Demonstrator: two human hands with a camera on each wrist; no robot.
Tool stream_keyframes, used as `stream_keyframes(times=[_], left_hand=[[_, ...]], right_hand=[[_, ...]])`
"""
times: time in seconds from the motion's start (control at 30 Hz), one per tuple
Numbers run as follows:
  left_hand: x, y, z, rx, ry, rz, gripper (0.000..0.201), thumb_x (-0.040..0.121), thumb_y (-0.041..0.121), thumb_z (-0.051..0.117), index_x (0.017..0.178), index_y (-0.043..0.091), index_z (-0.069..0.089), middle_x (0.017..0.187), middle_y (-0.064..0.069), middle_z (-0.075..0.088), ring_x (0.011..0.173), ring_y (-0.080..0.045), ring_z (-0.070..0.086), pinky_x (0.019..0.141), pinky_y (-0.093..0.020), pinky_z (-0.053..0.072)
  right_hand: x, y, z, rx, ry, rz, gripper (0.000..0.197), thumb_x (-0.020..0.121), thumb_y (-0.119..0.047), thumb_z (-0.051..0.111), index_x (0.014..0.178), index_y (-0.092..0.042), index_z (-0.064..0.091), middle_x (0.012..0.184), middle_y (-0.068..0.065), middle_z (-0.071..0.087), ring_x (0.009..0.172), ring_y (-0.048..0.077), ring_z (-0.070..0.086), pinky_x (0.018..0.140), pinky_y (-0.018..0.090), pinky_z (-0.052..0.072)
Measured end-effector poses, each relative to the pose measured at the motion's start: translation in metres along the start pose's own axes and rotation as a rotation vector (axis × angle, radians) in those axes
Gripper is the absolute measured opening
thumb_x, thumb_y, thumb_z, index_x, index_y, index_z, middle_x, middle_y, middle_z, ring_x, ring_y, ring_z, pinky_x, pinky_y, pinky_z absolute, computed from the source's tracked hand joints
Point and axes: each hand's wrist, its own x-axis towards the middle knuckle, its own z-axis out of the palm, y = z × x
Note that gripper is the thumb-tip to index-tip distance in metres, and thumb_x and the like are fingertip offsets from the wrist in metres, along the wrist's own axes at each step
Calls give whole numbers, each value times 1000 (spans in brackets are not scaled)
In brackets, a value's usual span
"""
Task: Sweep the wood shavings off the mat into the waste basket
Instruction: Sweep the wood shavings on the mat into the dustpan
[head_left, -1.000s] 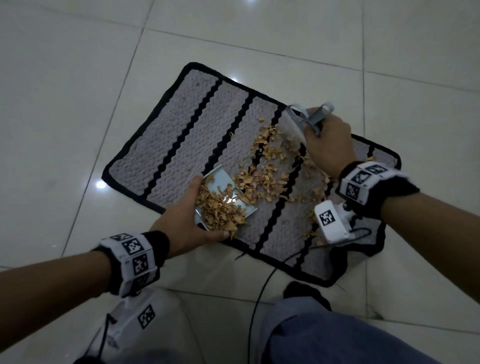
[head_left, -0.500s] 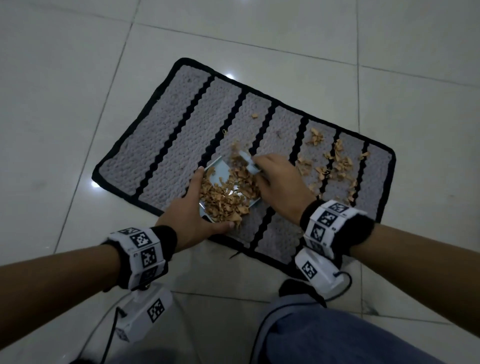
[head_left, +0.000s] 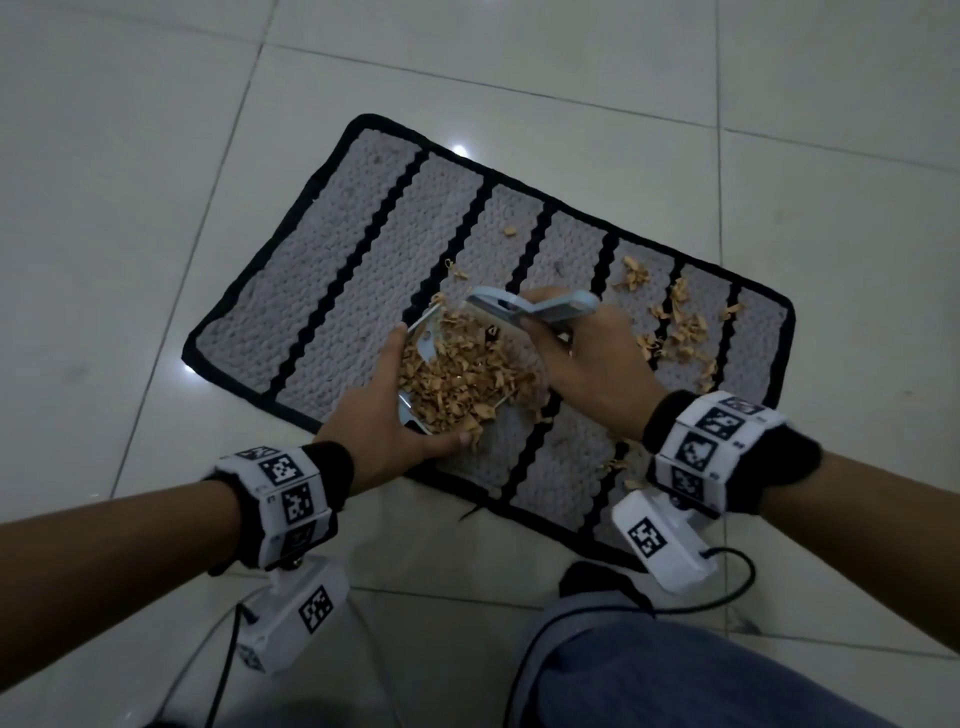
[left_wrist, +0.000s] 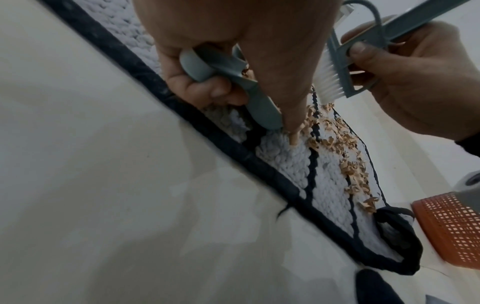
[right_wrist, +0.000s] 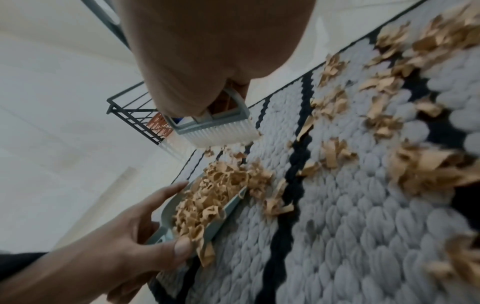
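No words, brands or numbers can be read anywhere. The only signs are black-and-white square code patterns: on the left wristband (head_left: 283, 491) at seven o'clock, its camera housing (head_left: 298, 616) below, the right wristband (head_left: 714, 439) at four o'clock, and its camera housing (head_left: 660, 540).

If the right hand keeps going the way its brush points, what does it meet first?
Probably the heap of shavings in the dustpan; the brush in the right hand hangs just above it. Depth is uncertain.
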Motion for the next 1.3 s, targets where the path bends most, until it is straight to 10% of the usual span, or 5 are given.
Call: stream_keyframes(times=[0.23, 0.53, 1.3], left_hand=[[3, 5, -9, 50, -22, 14, 132, 63, 43, 87, 154, 30, -8, 150, 4, 40, 128, -23, 49, 89, -21, 39], [1, 7, -8, 104, -14, 21, 121, 74, 23, 83, 154, 26, -7, 140, -6, 51, 116, -29, 56, 80, -22, 37], [-3, 6, -3, 25, -25, 52, 132, 62, 45, 86, 154, 31, -8, 150, 4, 40, 130, -21, 48, 95, -21, 37]], right_hand=[[-19, 2, -20, 15, -244, -71, 14, 96, -16, 54, 95, -29, 59, 72, -8, 53, 60, 7, 49, 54, 24, 37], [-29, 2, -14, -88, -602, -182, 21, 93, -20, 48, 94, -4, 62, 82, 13, 61, 67, 28, 52, 62, 45, 47], [25, 17, -35, -157, -283, -222, 16, 78, 1, 60, 90, -3, 69, 83, 14, 70, 72, 29, 62, 62, 42, 54]])
